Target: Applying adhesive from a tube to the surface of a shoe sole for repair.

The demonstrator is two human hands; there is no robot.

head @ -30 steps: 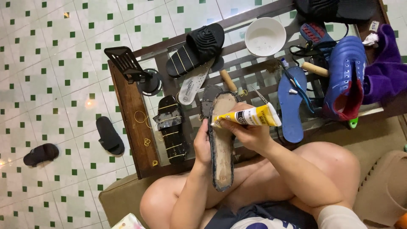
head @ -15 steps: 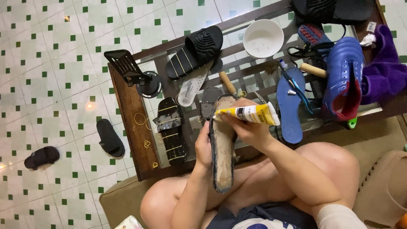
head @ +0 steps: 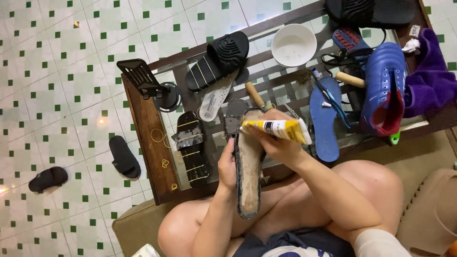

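Seen from above, a seated person works over their bare knees. The left hand [head: 227, 166] grips the edge of a worn sandal sole [head: 249, 166] — held lengthwise, toe toward twelve o'clock. The right hand [head: 278, 145] is closed around a yellow glue tube [head: 281, 129], its nozzle at the sole's toe end. Just beyond, at twelve o'clock, a low glass-topped counter [head: 147, 138] carries a white bowl [head: 293, 44], a blue sole [head: 324, 119] and a blue shoe [head: 385, 88] — black sandals lie among them.

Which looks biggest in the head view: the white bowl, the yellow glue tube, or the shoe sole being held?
1. Shoe sole, though nearest the camera.
2. Yellow glue tube and white bowl: too alike to rank.
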